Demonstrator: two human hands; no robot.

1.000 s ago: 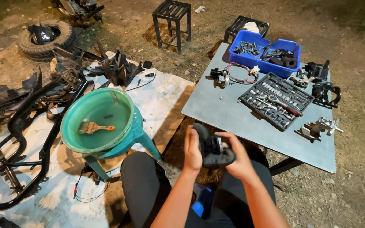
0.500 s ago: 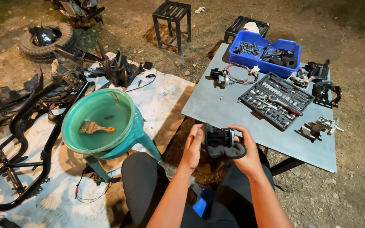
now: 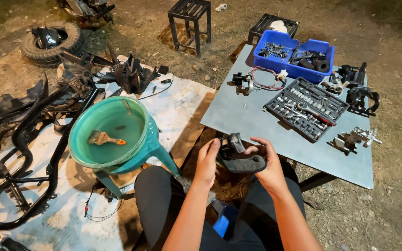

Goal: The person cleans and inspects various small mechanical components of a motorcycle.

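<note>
Both my hands hold a black part wrapped in a dark grey cloth (image 3: pixel 239 160) over my lap, at the near edge of the grey table (image 3: pixel 238 116). My left hand (image 3: pixel 207 162) grips the part's left side with the thumb up. My right hand (image 3: pixel 268 165) cups the cloth from the right and underneath. The black part's top sticks out above the cloth between my thumbs.
A green basin (image 3: pixel 108 132) with a paintbrush (image 3: pixel 102 138) stands on a teal stool to my left. On the table lie an open socket set (image 3: pixel 305 108), a blue bin of parts (image 3: pixel 294 56), a wired component (image 3: pixel 257 79) and metal brackets (image 3: pixel 352 138). Black frame pieces and a tyre (image 3: pixel 50 42) lie on the ground.
The black part was turned in my hands and now sits lower in the cloth; my right hand shifted to cup it from below.
</note>
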